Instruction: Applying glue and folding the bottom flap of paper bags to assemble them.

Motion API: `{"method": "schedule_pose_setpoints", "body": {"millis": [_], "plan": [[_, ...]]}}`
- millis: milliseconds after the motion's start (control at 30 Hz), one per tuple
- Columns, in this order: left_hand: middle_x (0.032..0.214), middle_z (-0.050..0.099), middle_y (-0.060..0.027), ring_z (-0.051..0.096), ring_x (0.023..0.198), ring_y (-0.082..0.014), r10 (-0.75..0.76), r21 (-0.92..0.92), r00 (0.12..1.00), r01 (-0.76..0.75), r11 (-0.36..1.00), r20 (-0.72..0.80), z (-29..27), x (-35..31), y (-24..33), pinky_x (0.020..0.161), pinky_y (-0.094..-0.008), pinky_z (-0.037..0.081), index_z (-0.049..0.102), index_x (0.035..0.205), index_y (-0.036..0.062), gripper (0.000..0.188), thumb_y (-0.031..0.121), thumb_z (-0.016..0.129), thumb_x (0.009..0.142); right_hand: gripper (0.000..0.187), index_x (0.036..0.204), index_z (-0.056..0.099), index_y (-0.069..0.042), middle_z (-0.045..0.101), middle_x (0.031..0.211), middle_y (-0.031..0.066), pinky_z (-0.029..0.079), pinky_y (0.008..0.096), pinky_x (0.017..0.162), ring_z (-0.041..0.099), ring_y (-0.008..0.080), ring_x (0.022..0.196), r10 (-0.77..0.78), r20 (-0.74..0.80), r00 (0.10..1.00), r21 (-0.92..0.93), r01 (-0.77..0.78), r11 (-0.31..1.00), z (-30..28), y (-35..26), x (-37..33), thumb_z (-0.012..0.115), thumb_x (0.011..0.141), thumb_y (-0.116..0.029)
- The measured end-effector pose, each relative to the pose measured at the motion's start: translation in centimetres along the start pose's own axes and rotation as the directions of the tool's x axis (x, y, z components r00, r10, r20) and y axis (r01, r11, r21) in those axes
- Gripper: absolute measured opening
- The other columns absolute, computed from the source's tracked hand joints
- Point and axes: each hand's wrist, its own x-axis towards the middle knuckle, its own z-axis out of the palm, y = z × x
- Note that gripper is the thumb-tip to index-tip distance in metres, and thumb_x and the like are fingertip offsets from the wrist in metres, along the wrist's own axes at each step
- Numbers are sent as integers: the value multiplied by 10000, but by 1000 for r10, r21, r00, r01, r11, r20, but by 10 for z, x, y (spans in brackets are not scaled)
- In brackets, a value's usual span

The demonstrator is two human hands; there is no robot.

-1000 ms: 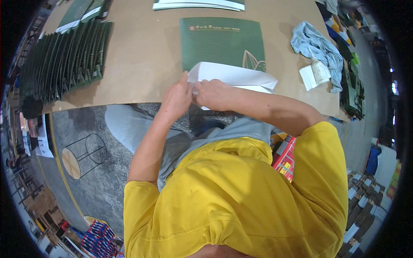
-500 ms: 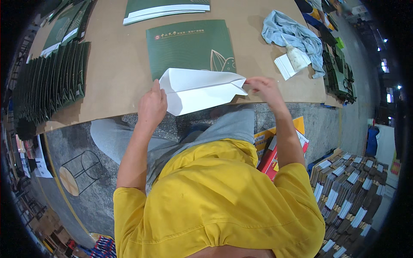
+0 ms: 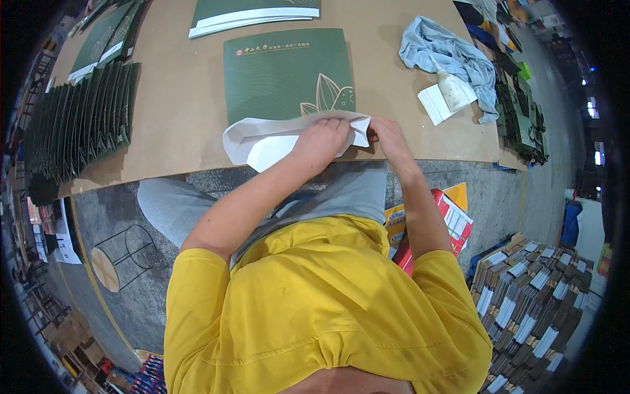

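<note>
A green paper bag (image 3: 282, 72) with gold line drawing lies flat on the table. Its near end is spread, and the white inner paper (image 3: 252, 139) hangs a little over the table's front edge. My left hand (image 3: 320, 146) reaches across to the right part of this white end, fingers curled over its upper edge. At the right corner my right hand (image 3: 392, 140) pinches the folded paper; its fingertips are partly hidden behind the fold.
Folded green bags (image 3: 82, 125) stand in a row at the left. More flat bags (image 3: 256, 12) lie at the back. At the right are a glue bottle (image 3: 451, 90), white cards (image 3: 433, 105) and a blue cloth (image 3: 433, 49). A wire-framed stool (image 3: 106, 269) and stacked cardboard (image 3: 525, 302) are on the floor.
My left hand has let go of the white end's left side and moved right onto its upper edge. The right hand has shifted slightly left; the left side of the paper now lies lower.
</note>
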Motion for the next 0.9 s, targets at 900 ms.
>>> {"method": "schedule_pose_setpoints", "body": {"millis": [900], "plan": [[769,619,-97,631,688,-261,20,12,1000,-20,1000,-10,41,23,-15,585,-396,498,562,804,74,160,234,555,790,323,940,643,-34,594,951,215,436,430,800,564,375,938,-55,-208,977,-398,-33,917,37,-56,11,466,891,-300]]}}
